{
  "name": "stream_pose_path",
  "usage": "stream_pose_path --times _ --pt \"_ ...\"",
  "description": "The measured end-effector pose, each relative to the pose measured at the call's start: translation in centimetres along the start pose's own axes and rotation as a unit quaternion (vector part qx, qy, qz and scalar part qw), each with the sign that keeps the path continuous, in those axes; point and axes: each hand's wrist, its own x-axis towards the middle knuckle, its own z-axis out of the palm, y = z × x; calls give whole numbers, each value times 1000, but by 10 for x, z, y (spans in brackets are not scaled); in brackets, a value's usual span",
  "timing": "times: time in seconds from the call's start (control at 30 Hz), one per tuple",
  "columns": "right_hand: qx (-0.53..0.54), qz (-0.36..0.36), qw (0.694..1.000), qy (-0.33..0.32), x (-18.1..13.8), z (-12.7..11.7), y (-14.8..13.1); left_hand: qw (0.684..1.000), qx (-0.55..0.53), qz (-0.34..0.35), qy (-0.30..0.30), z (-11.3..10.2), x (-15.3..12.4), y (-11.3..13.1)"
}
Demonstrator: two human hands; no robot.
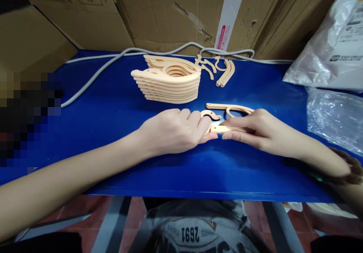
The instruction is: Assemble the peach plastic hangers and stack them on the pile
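Both my hands meet at the middle of a blue table (113, 109). My left hand (172, 132) is closed, pinching the end of a peach plastic hanger arm (219, 128). My right hand (255, 130) is closed on the same arm from the right side. A small hook piece (210, 114) lies just behind my fingers, and a curved peach arm (229, 107) lies beyond it. A stack of several folded peach hangers (167, 79) stands farther back.
Loose peach hanger parts (219, 71) lie at the back beside a grey cable (93, 75). Cardboard boxes (176, 11) line the far edge. Plastic bags (334, 109) occupy the right side. A pixelated patch covers the left.
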Motion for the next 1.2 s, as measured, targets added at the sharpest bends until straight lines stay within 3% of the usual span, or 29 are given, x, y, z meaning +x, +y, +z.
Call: stream_pose_path --times 0.27,0.43,0.8,1.2 --pt "-67 -21 997 16 -1 1 2 998 -49 -11 40 8 -1 -2" --pt "-130 -28 990 54 -2 5 8 990 -129 -45 35 17 -5 -2" --pt "-185 -49 980 54 -3 9 7 982 -180 -35 40 23 -8 -7" --pt "-344 -90 922 152 -9 -12 22 987 -135 -64 57 2 -2 -11"
